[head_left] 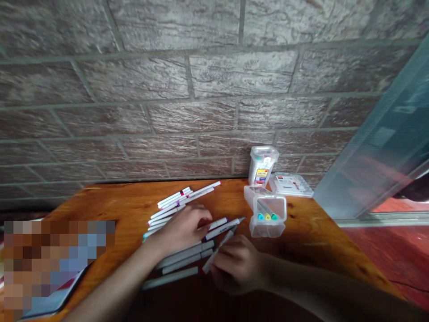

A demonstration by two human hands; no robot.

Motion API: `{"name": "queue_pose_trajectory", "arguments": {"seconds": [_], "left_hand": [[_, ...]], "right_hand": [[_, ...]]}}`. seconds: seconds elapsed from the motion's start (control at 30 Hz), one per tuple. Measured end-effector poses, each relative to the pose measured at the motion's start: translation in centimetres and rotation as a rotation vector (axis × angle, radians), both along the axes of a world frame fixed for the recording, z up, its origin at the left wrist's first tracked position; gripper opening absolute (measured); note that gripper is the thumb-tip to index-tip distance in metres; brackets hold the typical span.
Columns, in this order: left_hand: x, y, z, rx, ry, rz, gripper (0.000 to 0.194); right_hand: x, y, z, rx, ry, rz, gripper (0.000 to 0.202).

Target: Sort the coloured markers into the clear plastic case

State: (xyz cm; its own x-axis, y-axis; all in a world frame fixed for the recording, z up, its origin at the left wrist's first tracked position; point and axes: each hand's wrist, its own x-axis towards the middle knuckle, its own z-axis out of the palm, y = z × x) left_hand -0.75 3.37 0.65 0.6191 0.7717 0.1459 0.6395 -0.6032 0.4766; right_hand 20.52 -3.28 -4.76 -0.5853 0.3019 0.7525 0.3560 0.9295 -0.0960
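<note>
My right hand [237, 264] is closed around a white marker [221, 248], held slanted with a reddish end at lower left. My left hand [187, 226] lies over the row of markers, its fingers loosely curled and the thumb apart from the forefinger. Close to its fingertips are a white marker with a purple end [218, 223] and another white marker [223, 229] pointing right. Below that hand lie several grey-looking markers [187, 257] in shadow. Beyond it, several white markers [174, 197] are spread side by side.
A clear open case [268, 229] holds markers with cyan, yellow and green ends. Behind it stand a full clear marker box [263, 165] and a flat clear lid [291, 184]. The wooden table [110, 201] meets a brick wall; a tablet-like device [67, 295] is at left.
</note>
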Motion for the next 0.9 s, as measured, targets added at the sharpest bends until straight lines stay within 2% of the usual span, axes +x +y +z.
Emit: {"name": "queue_pose_trajectory", "arguments": {"seconds": [0.2,0.37,0.47,0.57,0.73,0.83,0.9], "left_hand": [[0.3,-0.4,-0.6,0.051,0.085,-0.013,0.015],[0.9,-0.2,-0.4,0.028,0.13,-0.026,0.016],[1.3,-0.1,-0.2,-0.001,0.101,-0.018,0.017],[1.5,-0.3,0.0,-0.019,-0.018,0.033,0.017],[1.0,-0.9,0.2,0.015,-0.33,0.179,0.014],[0.6,-1.0,-0.2,-0.04,-0.513,0.242,0.019],[0.4,-0.8,-0.3,-0.009,-0.589,0.254,0.023]], "right_hand": [[0.9,0.8,-0.1,-0.019,-0.005,0.045,0.023],[1.5,0.9,0.1,-0.066,-0.037,0.147,0.011],[1.5,0.8,0.3,-0.099,-0.024,0.174,0.01],[1.6,0.6,0.4,-0.125,0.009,0.164,0.012],[1.6,0.4,0.2,-0.16,0.036,0.152,0.017],[1.6,0.3,0.2,-0.231,0.046,0.139,0.021],[1.7,0.3,0.5,-0.304,0.052,0.133,0.022]]}}
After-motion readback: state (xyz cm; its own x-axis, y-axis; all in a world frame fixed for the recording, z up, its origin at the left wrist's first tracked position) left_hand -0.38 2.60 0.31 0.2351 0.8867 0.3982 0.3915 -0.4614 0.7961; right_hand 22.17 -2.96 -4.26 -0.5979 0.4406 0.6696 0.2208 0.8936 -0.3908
